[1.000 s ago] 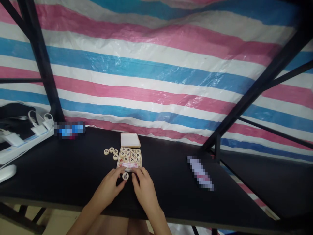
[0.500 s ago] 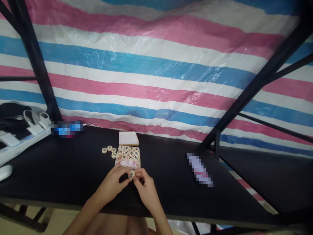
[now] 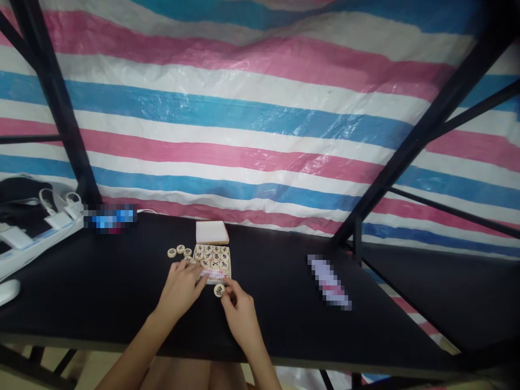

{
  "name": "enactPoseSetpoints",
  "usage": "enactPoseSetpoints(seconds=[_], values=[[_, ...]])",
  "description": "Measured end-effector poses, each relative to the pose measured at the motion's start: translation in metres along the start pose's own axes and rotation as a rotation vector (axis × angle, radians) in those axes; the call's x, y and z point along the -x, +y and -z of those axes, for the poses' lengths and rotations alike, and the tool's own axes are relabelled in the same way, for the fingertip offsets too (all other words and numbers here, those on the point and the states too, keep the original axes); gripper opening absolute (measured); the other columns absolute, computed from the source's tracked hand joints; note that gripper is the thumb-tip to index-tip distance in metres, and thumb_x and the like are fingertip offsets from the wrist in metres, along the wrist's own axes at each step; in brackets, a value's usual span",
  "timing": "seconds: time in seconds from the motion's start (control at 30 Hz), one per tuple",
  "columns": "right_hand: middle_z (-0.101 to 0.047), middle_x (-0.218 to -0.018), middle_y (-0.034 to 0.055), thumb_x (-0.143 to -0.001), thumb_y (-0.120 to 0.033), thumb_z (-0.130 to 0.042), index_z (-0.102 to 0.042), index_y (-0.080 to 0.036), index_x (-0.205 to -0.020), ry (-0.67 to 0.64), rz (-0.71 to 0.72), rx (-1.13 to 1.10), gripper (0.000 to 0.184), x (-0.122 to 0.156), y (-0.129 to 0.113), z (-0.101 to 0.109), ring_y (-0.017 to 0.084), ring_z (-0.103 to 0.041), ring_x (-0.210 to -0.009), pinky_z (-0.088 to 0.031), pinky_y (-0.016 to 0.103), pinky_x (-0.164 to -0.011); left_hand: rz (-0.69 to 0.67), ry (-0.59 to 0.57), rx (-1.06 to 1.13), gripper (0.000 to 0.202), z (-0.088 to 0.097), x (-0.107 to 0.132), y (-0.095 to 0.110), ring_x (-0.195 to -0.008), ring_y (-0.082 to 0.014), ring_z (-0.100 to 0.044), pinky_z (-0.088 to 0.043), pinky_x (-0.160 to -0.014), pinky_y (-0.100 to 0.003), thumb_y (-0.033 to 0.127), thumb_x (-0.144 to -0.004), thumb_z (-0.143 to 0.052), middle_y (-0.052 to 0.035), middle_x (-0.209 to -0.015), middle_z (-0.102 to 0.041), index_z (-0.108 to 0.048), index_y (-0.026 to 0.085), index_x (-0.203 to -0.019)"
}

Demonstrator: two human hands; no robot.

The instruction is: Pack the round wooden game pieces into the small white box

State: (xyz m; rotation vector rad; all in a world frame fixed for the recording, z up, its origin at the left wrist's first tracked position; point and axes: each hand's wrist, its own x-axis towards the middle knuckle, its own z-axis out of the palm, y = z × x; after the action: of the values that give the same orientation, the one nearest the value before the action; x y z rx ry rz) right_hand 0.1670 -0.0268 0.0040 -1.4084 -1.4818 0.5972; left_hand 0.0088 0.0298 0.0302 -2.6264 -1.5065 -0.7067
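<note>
A small wooden box (image 3: 226, 271) filled with several round Chinese chess pieces sits on the black table (image 3: 284, 314). My right hand (image 3: 240, 313) pinches one round chess piece (image 3: 219, 291) just in front of the box. My left hand (image 3: 181, 287) rests against the box's near left corner, fingertips curled on a pink-and-white folded sheet (image 3: 212, 274) that lies in the box. Three loose pieces (image 3: 179, 251) lie left of the box. The box's lid (image 3: 212, 232) lies flat behind it.
A white power strip with plugs (image 3: 36, 238) and a white mouse (image 3: 8, 291) sit at the far left. A blurred packet (image 3: 329, 281) lies to the right. Black frame bars (image 3: 410, 146) cross in front of a striped tarpaulin backdrop.
Both hands held the piece together half a second ago. Now my left hand has shifted left and forward onto the box's corner, and my right hand alone keeps the piece.
</note>
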Motion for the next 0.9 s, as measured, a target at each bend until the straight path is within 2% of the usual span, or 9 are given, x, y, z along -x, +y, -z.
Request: enactPoseSetpoints(seconds=[0.1,0.2,0.27,0.37,0.47,0.67,0.9], values=[[-0.066,-0.072,0.0017,-0.081,-0.018,-0.045,-0.065,-0.018,-0.099,-0.016,0.009,0.008,0.027,0.001,-0.001,0.001,0.015,-0.061,-0.062,-0.047,0.022,-0.062,-0.039,0.008,-0.003,0.023,0.000,0.000,0.000,-0.095,-0.0280,-0.056,-0.038,-0.080,-0.041,0.029,-0.088,-0.047,-0.0068,-0.104,-0.071,-0.068,0.021,-0.095],[-0.068,-0.080,0.0031,-0.082,-0.018,-0.046,-0.065,-0.019,-0.101,-0.074,0.057,0.036,0.026,0.004,-0.001,0.002,0.016,-0.063,-0.071,-0.048,0.023,-0.068,-0.053,0.071,0.038,0.023,-0.001,0.006,0.002,-0.104,-0.0288,-0.053,-0.037,-0.087,-0.044,0.026,-0.088,-0.048,-0.0084,-0.113,-0.067,-0.067,0.020,-0.098],[-0.069,-0.087,0.0040,-0.082,-0.018,-0.047,-0.065,-0.021,-0.102,-0.114,0.092,0.049,0.027,0.006,-0.002,0.003,0.017,-0.063,-0.078,-0.048,0.025,-0.073,-0.006,0.092,0.122,0.022,-0.002,0.013,0.005,-0.101,-0.0275,-0.055,-0.040,-0.086,-0.042,0.027,-0.088,-0.048,-0.0085,-0.107,-0.067,-0.067,0.020,-0.095],[-0.069,-0.091,0.0043,-0.085,-0.019,-0.046,-0.064,-0.022,-0.105,-0.148,0.085,-0.019,0.027,0.007,-0.005,0.005,0.017,-0.064,-0.082,-0.049,0.026,-0.076,0.112,0.031,0.392,0.022,-0.004,0.025,0.013,-0.082,-0.0205,-0.061,-0.047,-0.075,-0.032,0.029,-0.088,-0.047,-0.0042,-0.089,-0.069,-0.067,0.021,-0.093],[-0.070,-0.091,0.0043,-0.088,-0.022,-0.045,-0.063,-0.022,-0.108,-0.174,0.046,-0.126,0.027,0.007,-0.007,0.007,0.017,-0.066,-0.082,-0.050,0.026,-0.076,0.167,-0.069,0.645,0.022,-0.005,0.032,0.018,-0.067,-0.0150,-0.060,-0.047,-0.066,-0.024,0.032,-0.088,-0.048,0.0000,-0.080,-0.069,-0.066,0.022,-0.093],[-0.071,-0.094,0.0059,-0.087,-0.025,-0.048,-0.064,-0.022,-0.104,-0.183,0.047,-0.120,0.024,0.007,-0.003,0.005,0.019,-0.067,-0.086,-0.051,0.028,-0.079,0.183,-0.148,0.841,0.020,-0.001,0.032,0.017,-0.074,-0.0158,-0.063,-0.047,-0.071,-0.023,0.029,-0.086,-0.048,-0.0004,-0.081,-0.070,-0.066,0.020,-0.086],[-0.070,-0.095,0.0062,-0.090,-0.026,-0.044,-0.065,-0.021,-0.101,-0.177,0.079,-0.028,0.024,0.007,-0.004,0.004,0.019,-0.066,-0.086,-0.049,0.027,-0.079,0.192,-0.155,0.881,0.021,0.001,0.034,0.017,-0.075,-0.0171,-0.065,-0.048,-0.071,-0.024,0.031,-0.086,-0.050,-0.0009,-0.080,-0.072,-0.068,0.020,-0.085]])
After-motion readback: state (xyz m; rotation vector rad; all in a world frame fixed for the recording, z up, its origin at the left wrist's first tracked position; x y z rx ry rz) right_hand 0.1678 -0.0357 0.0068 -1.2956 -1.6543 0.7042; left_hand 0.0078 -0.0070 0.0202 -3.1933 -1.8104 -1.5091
